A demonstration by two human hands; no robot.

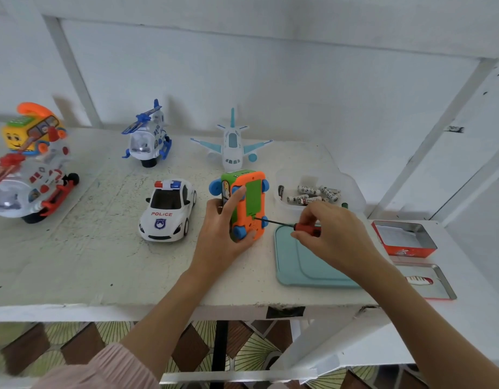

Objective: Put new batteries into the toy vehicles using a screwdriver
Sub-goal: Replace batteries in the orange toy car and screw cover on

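Note:
An orange and green toy bus [249, 202] with blue wheels stands on its side at the table's middle, underside facing right. My left hand [224, 228] grips it from the left, fingers over its edge. My right hand [329, 234] pinches the red handle of a small screwdriver [287, 224]. Its dark shaft points left and its tip touches the bus underside near the green battery cover. Several white batteries [313, 193] lie in a clear plastic container [352, 189] right behind the bus.
A white police car [168, 210] sits left of the bus. A blue helicopter [148, 136], a white plane [233, 143], a red helicopter [29, 186] and a yellow bus [32, 130] stand further back and left. A teal tray [301, 265] and red tins [404, 238] lie on the right.

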